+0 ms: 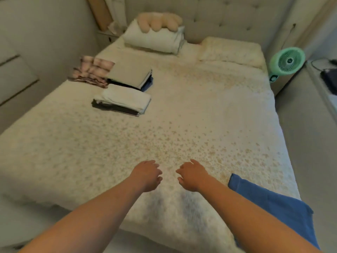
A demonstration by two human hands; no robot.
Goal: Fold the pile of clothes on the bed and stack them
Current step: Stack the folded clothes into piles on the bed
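A bed [182, 110] covered in a cream spread with a small floral print is being viewed from its foot, filling most of the frame. Two bare forearms are being held out from the bottom edge toward the centre. The left hand [146, 175] and the right hand [193, 175] are being held just above the spread at lower centre, close together but apart, knuckles up. The fingers of both hands are being kept loosely curled and relaxed, and nothing is being held by either.

The folded clothes are being kept in the upper left of the frame, on the far left part of the bed. A stack topped by white cloth [125, 100] over darker layers is lying nearest. Just behind it, a second stack [130, 74] topped by a grey-beige piece, with dark and blue layers under it, is being shown. Touching that stack's left side, a pink plaid garment [91, 71] is lying folded at the bed's edge.

At lower right, a blue cloth [269, 199] is lying spread over the bed's near corner, partly hidden by the right forearm.

At the top of the frame, a white pillow [153, 38] with a pale plush toy [159, 21] on it and a floral pillow [231, 51] are being shown against a tufted headboard [228, 19]. A green fan [286, 61] is standing at upper right, beside the bed.
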